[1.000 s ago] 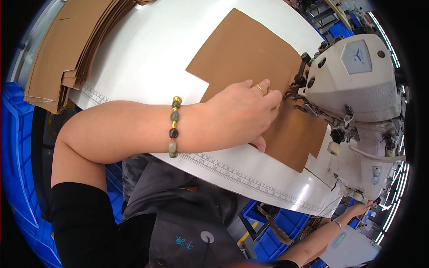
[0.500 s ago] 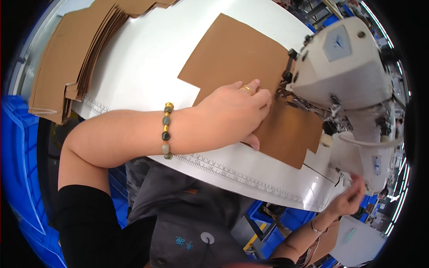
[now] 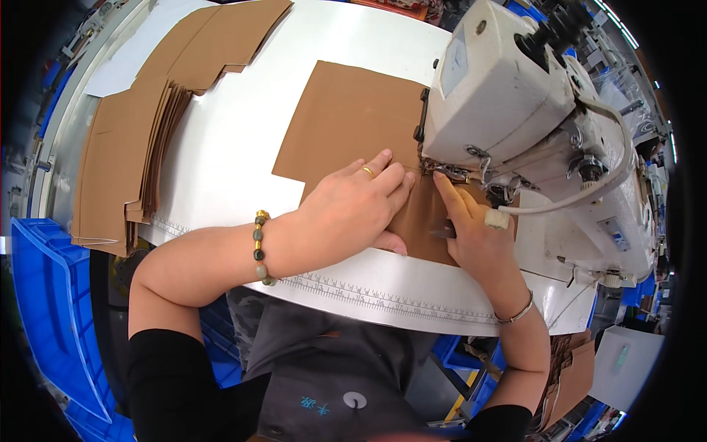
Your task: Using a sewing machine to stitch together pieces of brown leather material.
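Seen from above, a brown leather panel [image 3: 346, 121] lies flat on a white sewing table [image 3: 221, 158], its near edge under the head of a white industrial sewing machine [image 3: 508, 88]. The left hand [image 3: 346, 210] presses on the panel — open, fingers flat. The right hand [image 3: 479, 236] points its forefinger at the needle, other fingers curled, touching the panel. A stack of brown cut pieces [image 3: 140, 140] sits far left — beside a blue crate [image 3: 44, 295].

Needle perhaps hidden behind machine head [image 3: 501, 96].

sewing workshop: industrial sewing machine [image 3: 515, 96], stacked brown cut pieces [image 3: 140, 140], blue bins [image 3: 51, 295]
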Motion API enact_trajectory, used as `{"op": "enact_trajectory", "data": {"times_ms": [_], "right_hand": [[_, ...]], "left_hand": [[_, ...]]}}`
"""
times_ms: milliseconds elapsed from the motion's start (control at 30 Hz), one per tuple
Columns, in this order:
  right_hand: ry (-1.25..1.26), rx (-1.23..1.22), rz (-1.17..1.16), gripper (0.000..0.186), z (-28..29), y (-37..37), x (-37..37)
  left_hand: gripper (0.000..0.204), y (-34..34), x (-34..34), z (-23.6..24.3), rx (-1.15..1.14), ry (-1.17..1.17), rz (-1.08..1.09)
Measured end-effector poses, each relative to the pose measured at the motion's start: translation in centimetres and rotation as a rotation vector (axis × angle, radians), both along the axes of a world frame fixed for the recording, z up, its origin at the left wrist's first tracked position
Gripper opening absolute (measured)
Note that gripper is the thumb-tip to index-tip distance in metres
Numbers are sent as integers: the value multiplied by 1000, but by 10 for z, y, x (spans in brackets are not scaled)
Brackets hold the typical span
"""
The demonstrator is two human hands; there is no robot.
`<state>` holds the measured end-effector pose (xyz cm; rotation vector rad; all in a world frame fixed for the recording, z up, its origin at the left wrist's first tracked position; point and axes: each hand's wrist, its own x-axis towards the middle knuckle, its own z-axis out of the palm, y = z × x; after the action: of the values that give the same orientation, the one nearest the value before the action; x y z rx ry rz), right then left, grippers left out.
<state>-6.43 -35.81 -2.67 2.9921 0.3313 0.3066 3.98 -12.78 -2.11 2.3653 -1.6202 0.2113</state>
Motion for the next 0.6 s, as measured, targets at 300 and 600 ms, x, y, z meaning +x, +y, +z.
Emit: {"op": "enact_trajectory", "data": {"times_ms": [300,600], "right_hand": [[-70,167,221,57,1,11,-2],[-27,133,221,52,1,10,-4]], "left_hand": [[87,1,2,-2,1,15,-2],[87,0,1,-1,3,20,-6]]}}
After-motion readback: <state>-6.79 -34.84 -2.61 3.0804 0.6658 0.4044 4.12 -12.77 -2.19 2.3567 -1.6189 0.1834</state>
